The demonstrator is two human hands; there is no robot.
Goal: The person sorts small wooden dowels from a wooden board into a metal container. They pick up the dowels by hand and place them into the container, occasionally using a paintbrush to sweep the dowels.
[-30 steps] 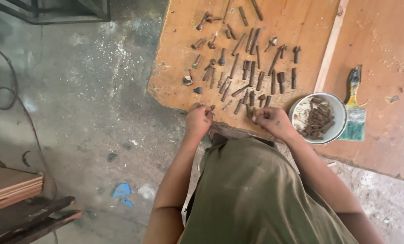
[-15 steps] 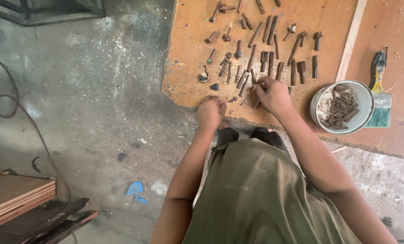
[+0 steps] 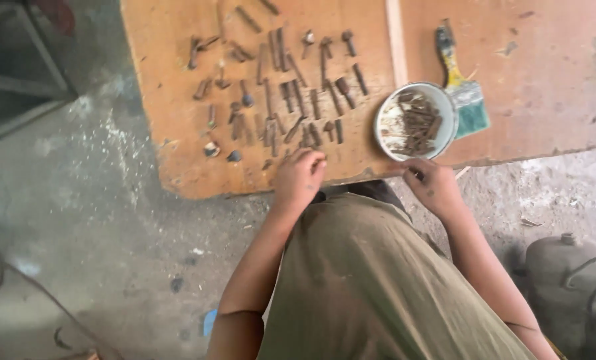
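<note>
Your right hand (image 3: 433, 187) is no longer working among the rusty bolts and screws (image 3: 281, 100). A second ago it was sitting at the near edge of the laid-out rows, close beside your left; half a second ago it was reaching up into them. Now it is hanging at the near rim of the white bowl (image 3: 385, 130), fingers curled loosely toward it, fingertips touching or just short of the rim. Whether it is pinching a piece you cannot tell from this view: the fingertips are turned away and blurred.

Your left hand (image 3: 300, 177) is staying at the near edge of the wooden board (image 3: 178, 167), fingers bent down onto the lowest pieces of the rows, pressing or steadying them. Nothing is showing between its fingers.

The sorted pieces are lying in rough columns on the left half of the board, well apart from the bowl. The bowl is holding a heap of unsorted rusty fasteners (image 3: 415, 123). The paintbrush (image 3: 463, 93) with the yellow handle is lying just beside the bowl on its far right, untouched. A thin wooden strip (image 3: 396, 40) is running up the board between rows and brush.

Judgement: the move to the bowl is reading as a return for the next piece, so the laying-out is continuing and the bowl is far from empty.
</note>
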